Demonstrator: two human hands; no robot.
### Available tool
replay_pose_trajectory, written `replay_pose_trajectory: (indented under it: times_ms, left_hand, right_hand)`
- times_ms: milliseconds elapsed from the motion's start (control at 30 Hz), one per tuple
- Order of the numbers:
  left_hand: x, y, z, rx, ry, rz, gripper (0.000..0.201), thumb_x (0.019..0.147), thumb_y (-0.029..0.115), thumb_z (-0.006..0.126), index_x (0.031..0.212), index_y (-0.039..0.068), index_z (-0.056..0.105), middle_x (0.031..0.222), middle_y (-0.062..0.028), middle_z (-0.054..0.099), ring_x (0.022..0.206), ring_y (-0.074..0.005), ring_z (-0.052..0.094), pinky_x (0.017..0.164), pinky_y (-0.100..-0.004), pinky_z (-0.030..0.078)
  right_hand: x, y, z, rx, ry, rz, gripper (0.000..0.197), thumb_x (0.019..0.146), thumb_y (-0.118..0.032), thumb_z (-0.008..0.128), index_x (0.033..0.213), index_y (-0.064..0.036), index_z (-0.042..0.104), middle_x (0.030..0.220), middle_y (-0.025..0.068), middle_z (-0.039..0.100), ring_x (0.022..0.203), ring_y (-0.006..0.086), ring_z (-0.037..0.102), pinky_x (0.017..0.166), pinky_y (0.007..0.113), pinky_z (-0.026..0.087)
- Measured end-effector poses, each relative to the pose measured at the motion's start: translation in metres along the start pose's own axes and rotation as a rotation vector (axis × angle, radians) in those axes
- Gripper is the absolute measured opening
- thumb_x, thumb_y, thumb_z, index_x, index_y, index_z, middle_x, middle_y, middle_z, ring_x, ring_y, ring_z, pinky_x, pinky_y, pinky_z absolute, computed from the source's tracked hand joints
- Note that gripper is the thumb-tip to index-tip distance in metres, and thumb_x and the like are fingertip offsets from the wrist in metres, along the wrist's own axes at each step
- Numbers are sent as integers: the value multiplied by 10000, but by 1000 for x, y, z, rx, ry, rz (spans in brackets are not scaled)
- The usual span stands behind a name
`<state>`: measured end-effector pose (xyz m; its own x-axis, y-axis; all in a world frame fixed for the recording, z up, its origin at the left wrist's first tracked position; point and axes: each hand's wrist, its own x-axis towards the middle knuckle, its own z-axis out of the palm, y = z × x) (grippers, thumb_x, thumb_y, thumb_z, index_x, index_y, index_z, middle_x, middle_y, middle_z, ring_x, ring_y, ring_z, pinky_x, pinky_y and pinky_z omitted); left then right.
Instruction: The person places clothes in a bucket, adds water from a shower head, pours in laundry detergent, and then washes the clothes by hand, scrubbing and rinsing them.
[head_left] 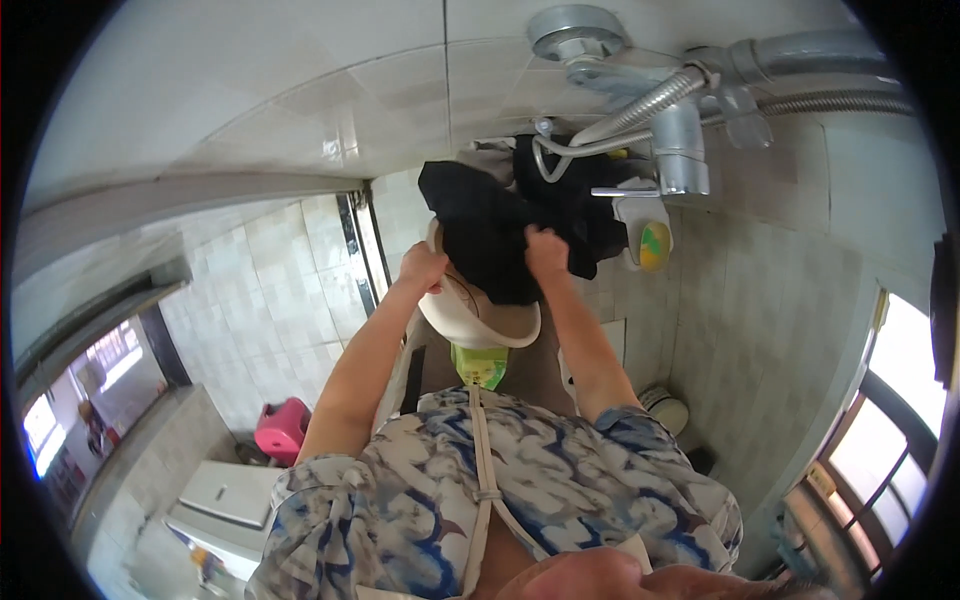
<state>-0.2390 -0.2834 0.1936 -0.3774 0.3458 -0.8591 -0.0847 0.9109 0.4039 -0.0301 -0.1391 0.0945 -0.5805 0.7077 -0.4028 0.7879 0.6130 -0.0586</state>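
Observation:
A black cloth garment (490, 230) is bunched over the far side of a white basin (475, 330) in front of me. My right hand (545, 252) is closed on the right part of the black garment. At the basin's left rim, my left hand (422, 268) is curled shut around the edge, close to the garment; its fingertips are partly hidden. More dark cloth (580, 195) lies behind, under the hose, next to a grey-white cloth (488, 157). The near inside wall of the basin shows below the garment.
A metal tap (680, 150) with a flexible hose (640, 110) juts from the wall above. To the right is a white holder with a yellow-green item (654, 245). A green packet (480, 365) sits below the basin. A pink plastic thing (283, 430) and a white washing machine (225, 495) stand left.

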Motion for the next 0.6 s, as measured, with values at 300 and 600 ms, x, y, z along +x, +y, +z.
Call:
replay_pose_trajectory:
  times_ms: [300, 600]
  left_hand:
    - [-99, -87, 98, -590, 105, -139, 308, 774, 163, 550, 1028, -10, 539, 748, -94, 588, 485, -166, 538, 352, -271, 404]
    - [-179, -50, 226, -644, 332, -19, 275, 759, 166, 557, 949, -33, 561, 740, -108, 599, 524, -176, 573, 384, -282, 459]
  right_hand:
    - [10, 217, -26, 536, 54, 135, 647, 761, -289, 668, 1274, 5, 406, 912, 229, 634, 865, 377, 620, 775, 439, 502]
    - [-98, 258, -54, 297, -237, -327, 863, 760, -344, 657, 1446, -240, 144, 1343, 258, 362, 1151, 419, 462, 929, 442, 430]
